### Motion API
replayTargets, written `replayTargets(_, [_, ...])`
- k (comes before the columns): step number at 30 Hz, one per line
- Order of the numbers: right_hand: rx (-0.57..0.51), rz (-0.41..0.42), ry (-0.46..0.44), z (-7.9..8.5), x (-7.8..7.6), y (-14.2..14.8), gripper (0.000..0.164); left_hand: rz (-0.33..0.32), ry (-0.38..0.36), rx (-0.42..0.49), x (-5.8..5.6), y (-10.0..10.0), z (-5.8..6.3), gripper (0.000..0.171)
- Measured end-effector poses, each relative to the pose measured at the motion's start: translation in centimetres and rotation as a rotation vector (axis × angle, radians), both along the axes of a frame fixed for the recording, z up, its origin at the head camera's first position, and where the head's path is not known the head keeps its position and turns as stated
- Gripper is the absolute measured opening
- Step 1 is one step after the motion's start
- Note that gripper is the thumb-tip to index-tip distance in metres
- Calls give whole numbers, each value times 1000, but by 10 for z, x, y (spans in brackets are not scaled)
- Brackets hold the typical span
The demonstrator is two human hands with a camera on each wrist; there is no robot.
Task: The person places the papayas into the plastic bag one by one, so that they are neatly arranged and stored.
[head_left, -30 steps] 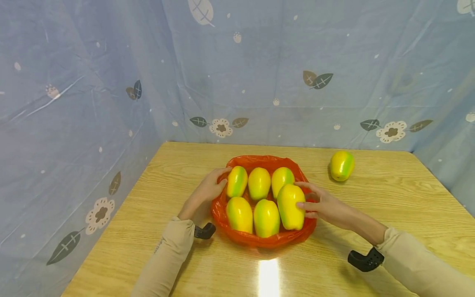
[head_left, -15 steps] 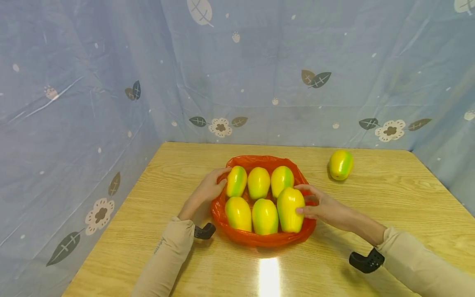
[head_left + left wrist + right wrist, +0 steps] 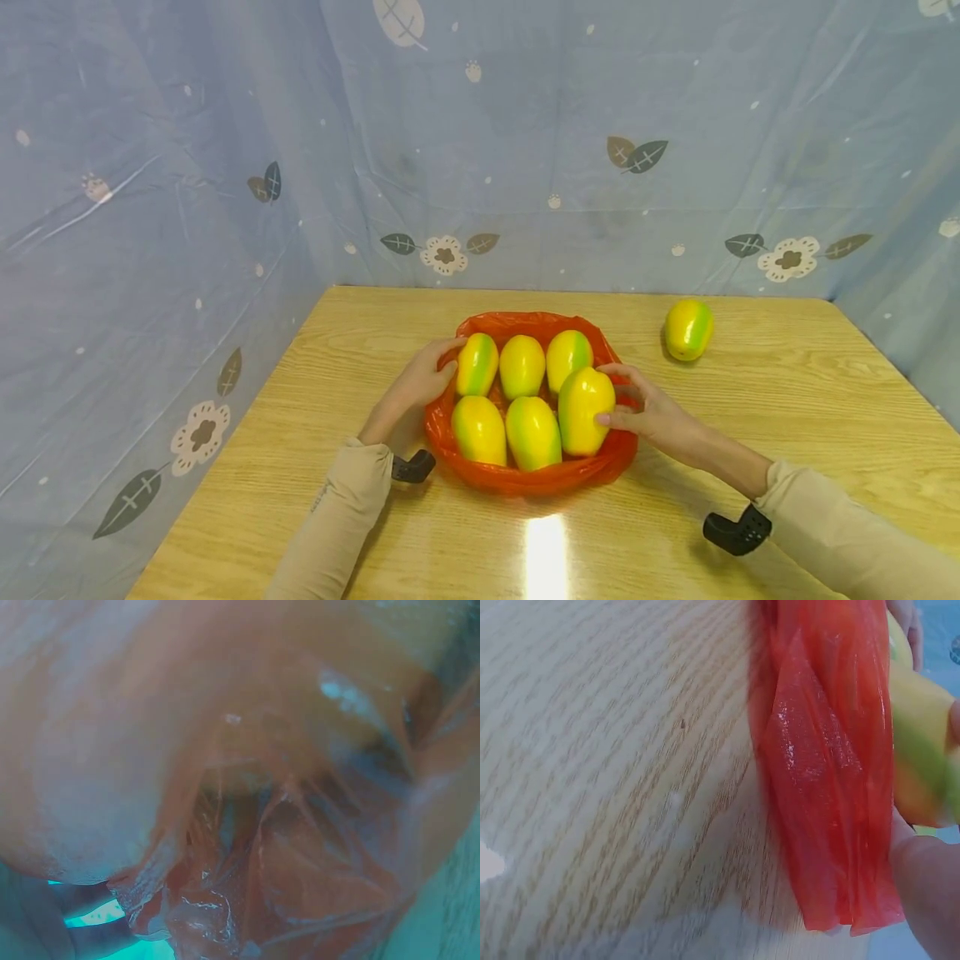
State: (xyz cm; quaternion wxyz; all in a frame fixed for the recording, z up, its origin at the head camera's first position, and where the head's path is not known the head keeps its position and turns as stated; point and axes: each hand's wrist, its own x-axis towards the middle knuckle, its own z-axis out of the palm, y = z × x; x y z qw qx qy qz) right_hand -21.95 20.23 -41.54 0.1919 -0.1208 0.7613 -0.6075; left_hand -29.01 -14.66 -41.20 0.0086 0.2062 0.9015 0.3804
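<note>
In the head view, a red plastic bag (image 3: 517,482) lies spread open on the table like a shallow bowl, with several yellow-and-green papayas in it in two rows. My right hand (image 3: 660,423) holds the front right papaya (image 3: 581,412), thumb on its near side and fingers behind it. That papaya stands a little higher than its neighbour, the front middle papaya (image 3: 534,433). At the opposite side, my left hand (image 3: 420,382) grips the bag's left rim, close to the back left papaya (image 3: 477,365). Translucent red plastic (image 3: 322,862) fills much of the left wrist view.
One more papaya (image 3: 688,330) lies outside the bag at the back right of the wooden table (image 3: 787,392). A blue patterned curtain (image 3: 525,150) hangs along the table's back and left side. Black wrist devices (image 3: 737,530) sit at both sleeves.
The right papaya dipped slightly, then rose and turned in my right hand, its ridged lower end now out of sight. The front middle papaya tilted a little. My left hand stayed at the rim.
</note>
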Motion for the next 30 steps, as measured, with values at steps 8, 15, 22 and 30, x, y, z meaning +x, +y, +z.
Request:
replayTargets(8, [83,75,-38,3,-1,2,65,-4,14,5,0,0,-1,42])
replayTargets(15, [56,148,-181,7,-6,2,69,-2,12,7,0,-1,-2,42])
replayTargets(22, [85,192,-282,13,-7,1,68,-10,26,6,1,0,-1,41])
replayTargets(30, [110,142,-294,18,-6,-5,72,-10,17,5,2,0,1,42])
